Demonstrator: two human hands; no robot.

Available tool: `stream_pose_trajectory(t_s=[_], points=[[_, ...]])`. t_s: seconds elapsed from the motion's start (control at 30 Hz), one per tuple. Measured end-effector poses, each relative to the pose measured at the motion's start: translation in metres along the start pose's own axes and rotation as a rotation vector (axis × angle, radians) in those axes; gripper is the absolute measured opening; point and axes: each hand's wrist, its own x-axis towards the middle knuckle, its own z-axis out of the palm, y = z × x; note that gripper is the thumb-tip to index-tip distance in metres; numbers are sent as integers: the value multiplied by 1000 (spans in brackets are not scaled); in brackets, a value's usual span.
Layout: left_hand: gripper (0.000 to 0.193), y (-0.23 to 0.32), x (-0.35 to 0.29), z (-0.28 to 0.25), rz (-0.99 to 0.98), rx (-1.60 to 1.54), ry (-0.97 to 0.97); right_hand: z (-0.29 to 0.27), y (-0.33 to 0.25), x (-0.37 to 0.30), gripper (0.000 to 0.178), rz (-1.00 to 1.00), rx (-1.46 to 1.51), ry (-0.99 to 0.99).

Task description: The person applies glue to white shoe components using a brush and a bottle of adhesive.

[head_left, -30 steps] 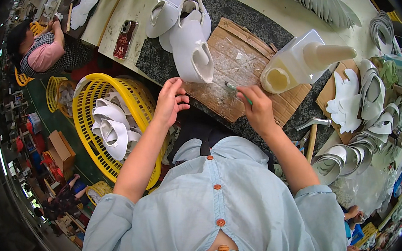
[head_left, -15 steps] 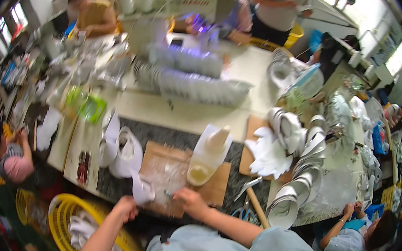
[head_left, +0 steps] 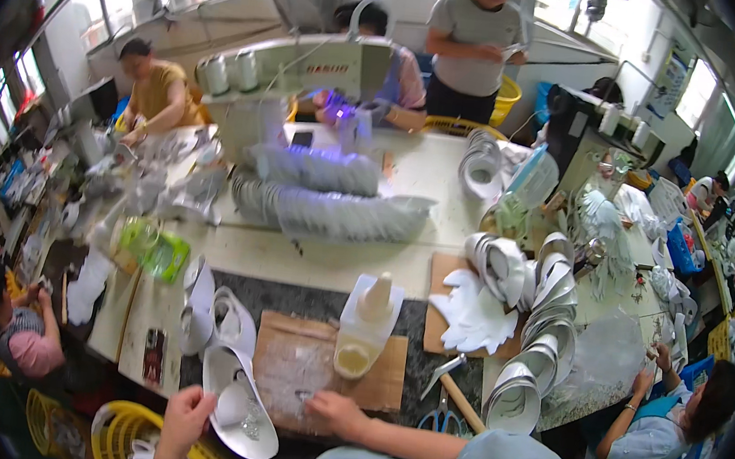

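Note:
At the table's front edge, my left hand (head_left: 186, 414) pinches the left side of a white shoe upper (head_left: 228, 419). Its hollow faces up, and clear shiny specks lie inside it. My right hand (head_left: 337, 415) is over the front of a worn cardboard sheet (head_left: 380, 370), fingers closed round a small thing whose kind I cannot make out. On the cardboard, beyond the right hand, is a white plastic container (head_left: 352, 365) with a pale yellowish patch at its near end. Two more white uppers (head_left: 233, 323) sit just beyond the held one.
A hammer (head_left: 459, 400) and blue-handled scissors (head_left: 442, 419) lie right of the cardboard, beside stacked white pieces (head_left: 542, 360). A yellow basket (head_left: 114, 440) stands low at left. Grey-white pieces (head_left: 333, 212) form rows farther back. Co-workers sit at both sides; another person (head_left: 477, 39) stands behind.
My left hand has moved down and left, and the white upper has come nearer and turned its hollow upward. My right hand has shifted slightly down. The view has tilted up.

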Motion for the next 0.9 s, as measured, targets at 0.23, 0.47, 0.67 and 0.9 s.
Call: stream_pose_trajectory(t_s=[0.23,0.47,0.67,0.9], points=[[13,-11,42,18,482,517,54,-67,-27,33,20,586,525,500],[20,-84,75,43,416,628,176,-92,-57,44,22,422,627,623],[27,-107,74,73,422,805,228,-59,-58,48,16,205,331,188],[39,-119,62,80,240,713,359,-16,-32,90,15,-69,211,138]])
